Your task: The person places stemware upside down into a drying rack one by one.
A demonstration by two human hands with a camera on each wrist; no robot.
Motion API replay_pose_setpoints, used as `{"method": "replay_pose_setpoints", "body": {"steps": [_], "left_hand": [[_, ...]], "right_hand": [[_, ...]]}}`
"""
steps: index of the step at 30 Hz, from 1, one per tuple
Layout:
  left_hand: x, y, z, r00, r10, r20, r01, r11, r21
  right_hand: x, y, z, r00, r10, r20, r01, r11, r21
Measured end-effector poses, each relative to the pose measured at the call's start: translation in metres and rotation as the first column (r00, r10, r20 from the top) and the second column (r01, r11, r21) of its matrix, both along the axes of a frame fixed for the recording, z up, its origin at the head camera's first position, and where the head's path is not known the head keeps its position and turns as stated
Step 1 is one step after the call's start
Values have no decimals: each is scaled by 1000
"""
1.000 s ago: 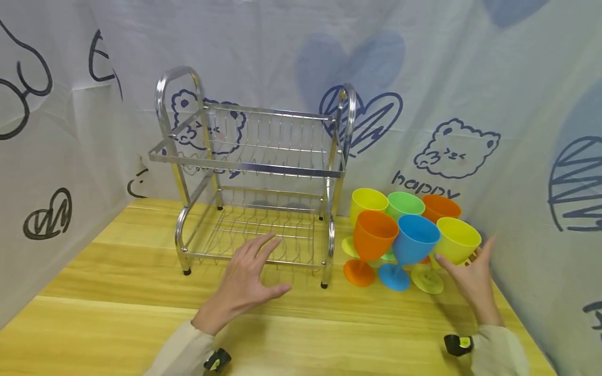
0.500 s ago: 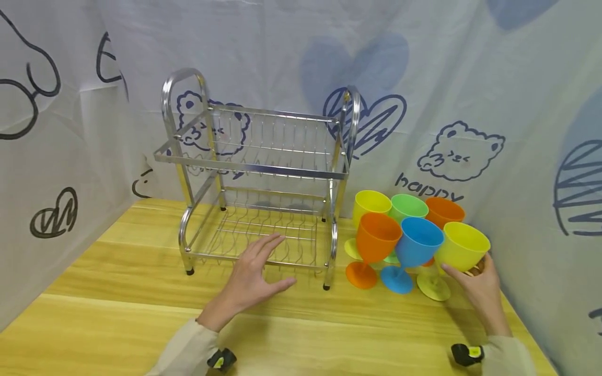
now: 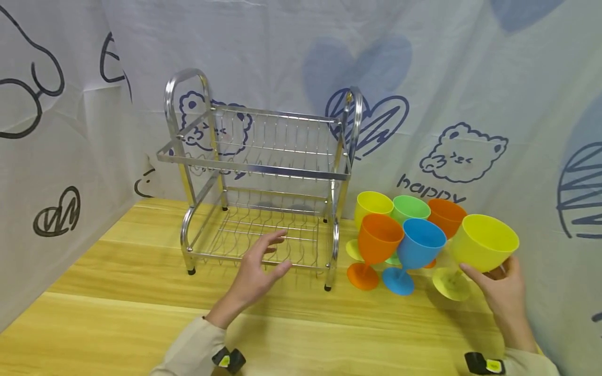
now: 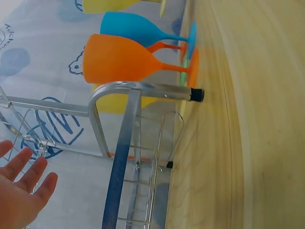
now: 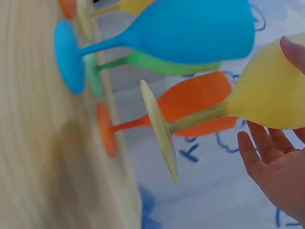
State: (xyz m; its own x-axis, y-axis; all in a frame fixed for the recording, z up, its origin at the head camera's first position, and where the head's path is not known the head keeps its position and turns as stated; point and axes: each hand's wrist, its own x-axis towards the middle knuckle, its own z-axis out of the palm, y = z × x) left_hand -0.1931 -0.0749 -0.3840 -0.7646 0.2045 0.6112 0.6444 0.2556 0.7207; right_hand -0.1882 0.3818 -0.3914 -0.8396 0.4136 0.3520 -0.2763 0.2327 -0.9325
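Observation:
My right hand (image 3: 503,287) grips a yellow goblet (image 3: 484,243) round its bowl, thumb on the near side and fingers behind. In the right wrist view the yellow goblet's foot (image 5: 159,131) hangs above the tabletop, its stem tilted. Beside it stand a blue goblet (image 3: 421,243) and an orange goblet (image 3: 378,237). Behind those are another yellow goblet (image 3: 371,203), a green goblet (image 3: 411,208) and a second orange goblet (image 3: 447,214). My left hand (image 3: 256,274) hovers, holding nothing, in front of a two-tier metal dish rack (image 3: 256,168), fingers loosely bent and thumb apart.
The rack's lower wire shelf (image 3: 268,230) sits just above the wooden table (image 3: 141,313). A printed cloth (image 3: 282,47) hangs behind and on both sides, close to the goblets at the right.
My right hand has taken hold of the front yellow goblet, lifted it off the table and shifted it right, away from the blue one. The left hand has barely moved.

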Motion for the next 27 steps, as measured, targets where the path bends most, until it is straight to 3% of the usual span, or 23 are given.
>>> {"method": "replay_pose_setpoints", "body": {"steps": [5, 14, 21, 27], "left_hand": [[0, 0, 1, 996, -59, 69, 53, 995, 83], [3, 0, 6, 989, -123, 82, 111, 984, 136], [6, 3, 14, 982, -164, 92, 146, 974, 171], [9, 5, 18, 978, -193, 83, 175, 967, 188]], "right_hand": [[13, -23, 26, 1000, 20, -7, -20, 1000, 5], [27, -50, 49, 996, 69, -64, -52, 971, 233], [34, -72, 61, 978, 158, -134, -88, 903, 421], [37, -89, 66, 963, 245, -108, -163, 856, 491]]}}
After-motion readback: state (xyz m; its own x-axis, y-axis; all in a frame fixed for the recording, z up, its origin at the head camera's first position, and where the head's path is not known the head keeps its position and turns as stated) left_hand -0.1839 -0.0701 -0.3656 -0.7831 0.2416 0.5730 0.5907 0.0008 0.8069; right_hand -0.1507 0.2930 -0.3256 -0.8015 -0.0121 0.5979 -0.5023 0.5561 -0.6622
